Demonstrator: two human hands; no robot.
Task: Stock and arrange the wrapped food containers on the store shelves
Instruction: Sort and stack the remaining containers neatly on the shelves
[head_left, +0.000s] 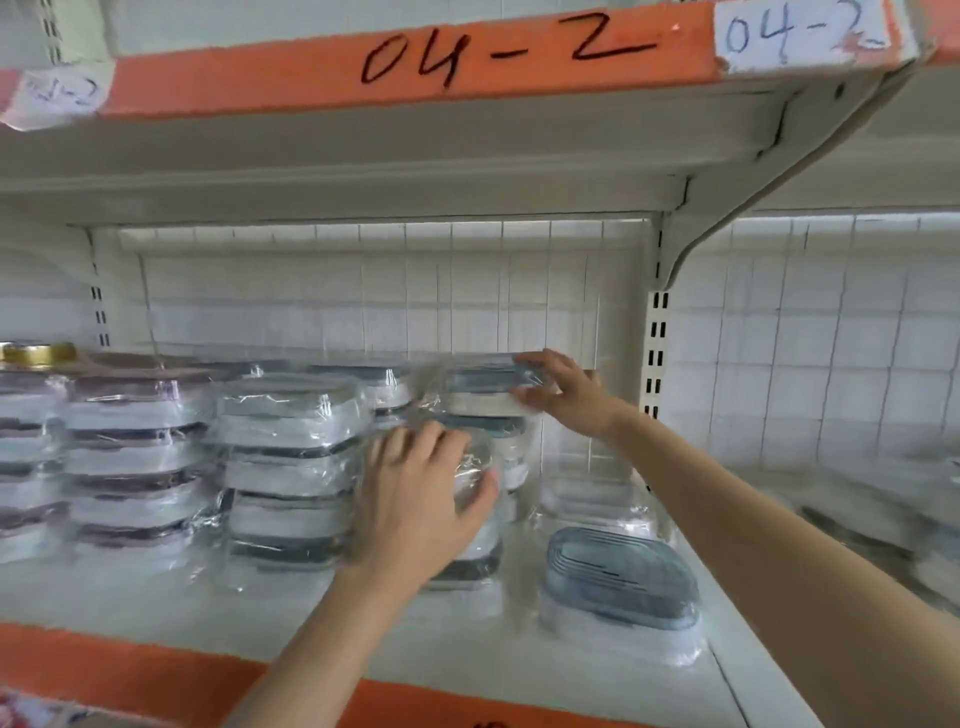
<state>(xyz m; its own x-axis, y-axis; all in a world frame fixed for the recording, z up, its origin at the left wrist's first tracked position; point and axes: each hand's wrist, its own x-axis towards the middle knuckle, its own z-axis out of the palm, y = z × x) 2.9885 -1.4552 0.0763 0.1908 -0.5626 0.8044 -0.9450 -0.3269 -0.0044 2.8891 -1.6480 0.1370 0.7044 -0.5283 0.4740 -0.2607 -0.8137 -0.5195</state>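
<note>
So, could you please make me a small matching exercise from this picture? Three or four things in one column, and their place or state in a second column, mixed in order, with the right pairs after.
Things
1. left hand
2. right hand
3. blue-lidded container
4. gold lid

Place or state
A. lies alone, low on the shelf, right of the stacks
B. at the far left, behind the stacks
C. pinches the top wrapped container of the right stack
D. presses flat on the front of a wrapped stack

Pairs: 1-D, 2-C, 3-A, 4-B
</note>
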